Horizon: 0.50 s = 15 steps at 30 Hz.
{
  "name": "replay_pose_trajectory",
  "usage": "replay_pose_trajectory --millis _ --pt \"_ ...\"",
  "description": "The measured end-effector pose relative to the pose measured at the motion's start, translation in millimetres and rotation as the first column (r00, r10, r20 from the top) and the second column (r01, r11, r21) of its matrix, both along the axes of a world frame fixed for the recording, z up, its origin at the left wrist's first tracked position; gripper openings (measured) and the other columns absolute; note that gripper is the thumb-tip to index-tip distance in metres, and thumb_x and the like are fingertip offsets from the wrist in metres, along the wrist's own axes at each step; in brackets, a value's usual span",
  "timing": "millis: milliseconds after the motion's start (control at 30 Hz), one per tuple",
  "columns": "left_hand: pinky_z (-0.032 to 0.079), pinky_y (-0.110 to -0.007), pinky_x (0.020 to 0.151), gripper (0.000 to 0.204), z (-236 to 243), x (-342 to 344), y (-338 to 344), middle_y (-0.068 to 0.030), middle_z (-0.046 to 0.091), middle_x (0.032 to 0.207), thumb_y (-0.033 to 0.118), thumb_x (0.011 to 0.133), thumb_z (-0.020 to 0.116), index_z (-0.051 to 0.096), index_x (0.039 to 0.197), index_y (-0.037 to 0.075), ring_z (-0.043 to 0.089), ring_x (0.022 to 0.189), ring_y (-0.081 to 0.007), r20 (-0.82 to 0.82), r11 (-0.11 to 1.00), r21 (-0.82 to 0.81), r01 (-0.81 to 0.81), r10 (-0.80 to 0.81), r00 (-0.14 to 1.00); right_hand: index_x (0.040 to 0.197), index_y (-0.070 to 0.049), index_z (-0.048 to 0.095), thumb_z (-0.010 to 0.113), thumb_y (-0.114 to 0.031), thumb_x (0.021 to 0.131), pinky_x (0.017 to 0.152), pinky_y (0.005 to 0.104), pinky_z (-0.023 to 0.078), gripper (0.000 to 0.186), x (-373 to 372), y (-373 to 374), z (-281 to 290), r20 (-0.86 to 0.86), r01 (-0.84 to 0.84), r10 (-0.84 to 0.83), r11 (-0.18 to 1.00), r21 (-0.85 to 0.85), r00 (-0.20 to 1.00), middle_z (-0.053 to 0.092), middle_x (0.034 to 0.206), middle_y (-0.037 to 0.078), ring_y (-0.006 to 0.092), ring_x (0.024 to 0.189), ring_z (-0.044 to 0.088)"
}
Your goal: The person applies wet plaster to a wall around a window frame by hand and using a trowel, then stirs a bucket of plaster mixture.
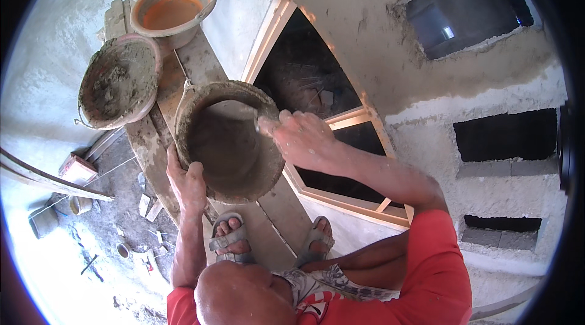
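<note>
My left hand (187,178) grips the lower left side of a mortar-crusted bucket (250,185). Grey, smooth mix lies inside it. My right hand (298,139) is closed on a trowel (234,108), whose pale blade reaches into the upper part of the bucket. The bucket is on a plank platform (277,224), above my sandalled feet (231,239). Just to its upper left is a second bucket (85,87) coated with thick grey mortar, and behind that a basin (173,38) with orange inside.
Wooden window frames (268,26) and rough square wall openings (506,133) are on the right. Down at the left, a littered floor (122,215) holds containers, boards and debris beside a curved strip (61,185). The platform's long left edge drops to that floor.
</note>
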<state>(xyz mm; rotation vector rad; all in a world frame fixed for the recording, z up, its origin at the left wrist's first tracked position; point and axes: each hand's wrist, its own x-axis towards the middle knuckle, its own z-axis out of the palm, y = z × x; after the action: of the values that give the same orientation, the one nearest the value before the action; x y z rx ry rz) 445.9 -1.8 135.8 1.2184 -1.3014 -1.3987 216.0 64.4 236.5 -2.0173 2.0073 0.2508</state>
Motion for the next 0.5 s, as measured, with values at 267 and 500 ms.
replay_pose_trajectory --millis 267,500 --pt "0.049 -0.031 0.087 0.053 -9 0 -5 -0.0152 0.068 0.102 0.001 0.072 0.053 0.056 0.125 -0.006 0.063 0.092 -0.0222 0.011 0.998 0.061 0.022 -0.022 1.0 0.118 -0.006 0.065 0.059 -0.012 0.086 0.083 0.0475 0.056 0.033 22 -9 -14 0.035 -0.099 0.093 0.899 0.426 0.995 0.069 0.096 0.028 0.0394 0.098 0.069" --pt "0.049 -0.031 0.085 0.05 -2 4 -7 -0.015 0.067 0.099 0.0 0.072 0.052 0.056 0.122 -0.006 0.062 0.091 -0.0203 -0.064 0.997 0.076 0.016 -0.011 0.998 0.126 -0.006 0.065 0.066 -0.022 0.084 0.092 0.0436 0.053 0.045 4 -16 -14 0.453 -0.022 -0.183 0.912 0.41 0.873 0.07 0.111 0.024 0.0376 0.103 0.068"
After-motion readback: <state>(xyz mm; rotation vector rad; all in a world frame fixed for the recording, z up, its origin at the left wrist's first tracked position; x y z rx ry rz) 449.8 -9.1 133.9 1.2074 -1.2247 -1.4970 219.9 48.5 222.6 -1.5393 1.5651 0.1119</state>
